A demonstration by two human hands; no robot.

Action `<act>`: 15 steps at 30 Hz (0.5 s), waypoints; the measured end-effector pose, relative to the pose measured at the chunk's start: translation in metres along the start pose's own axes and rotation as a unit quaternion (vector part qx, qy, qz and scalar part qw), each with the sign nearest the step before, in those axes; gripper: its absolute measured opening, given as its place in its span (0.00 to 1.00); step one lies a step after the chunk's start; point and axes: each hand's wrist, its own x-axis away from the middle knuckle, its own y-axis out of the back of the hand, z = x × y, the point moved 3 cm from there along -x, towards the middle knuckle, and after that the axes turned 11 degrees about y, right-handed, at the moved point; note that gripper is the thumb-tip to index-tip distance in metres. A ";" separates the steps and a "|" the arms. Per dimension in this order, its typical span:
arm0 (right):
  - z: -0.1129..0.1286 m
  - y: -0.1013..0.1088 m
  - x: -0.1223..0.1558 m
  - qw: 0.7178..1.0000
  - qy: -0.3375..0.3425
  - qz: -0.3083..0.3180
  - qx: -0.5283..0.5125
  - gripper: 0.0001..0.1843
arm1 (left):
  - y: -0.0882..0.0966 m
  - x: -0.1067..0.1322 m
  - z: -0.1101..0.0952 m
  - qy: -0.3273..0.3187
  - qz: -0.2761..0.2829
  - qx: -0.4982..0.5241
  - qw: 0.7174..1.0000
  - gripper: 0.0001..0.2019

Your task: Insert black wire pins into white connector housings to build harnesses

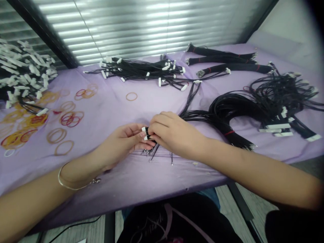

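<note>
My left hand and my right hand meet at the middle of the purple-covered table. Both are closed on a small white connector with thin black wires running from it. The left fingers pinch the connector from the left. The right fingers curl over the wires just to its right. Loose wire ends with metal tips fan out on the cloth under the hands. A thin bangle circles my left wrist.
A thick curved bundle of black wires lies right of my hands, tied with a red band. Finished harnesses with white plugs lie at the back. Tied wire bundles sit back right. Rubber bands are scattered left, beside a heap of white connectors.
</note>
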 end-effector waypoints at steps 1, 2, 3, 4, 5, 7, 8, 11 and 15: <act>0.000 0.000 0.000 1.000 -0.005 0.008 -0.001 0.09 | 0.001 0.000 0.001 -0.004 0.000 -0.003 1.000 0.09; 0.000 -0.001 0.000 1.000 -0.008 0.008 0.001 0.10 | 0.001 0.000 0.001 -0.009 -0.001 -0.008 1.000 0.09; 0.001 -0.001 0.000 1.000 -0.008 0.007 0.004 0.10 | 0.001 0.000 0.002 -0.014 -0.002 -0.014 1.000 0.10; 0.002 -0.002 0.000 1.000 -0.004 0.006 0.009 0.11 | 0.002 0.000 0.003 -0.019 -0.004 -0.021 1.000 0.10; 0.003 -0.003 0.001 1.000 0.001 0.005 0.017 0.11 | 0.002 0.000 0.003 -0.021 -0.006 -0.027 0.999 0.10; 0.005 -0.003 0.001 1.000 0.011 -0.010 0.027 0.12 | 0.001 0.000 0.004 -0.024 -0.006 -0.032 0.999 0.10; 0.006 -0.001 0.001 0.999 0.014 -0.037 0.014 0.12 | 0.000 0.000 0.003 -0.027 -0.007 -0.031 0.999 0.10; 0.008 0.016 0.003 0.977 -0.015 -0.199 -0.072 0.09 | -0.001 0.001 0.002 -0.031 -0.021 -0.024 0.999 0.10; 0.005 0.031 0.006 0.948 -0.077 -0.281 -0.128 0.06 | -0.001 0.001 0.002 -0.021 -0.028 -0.025 0.999 0.09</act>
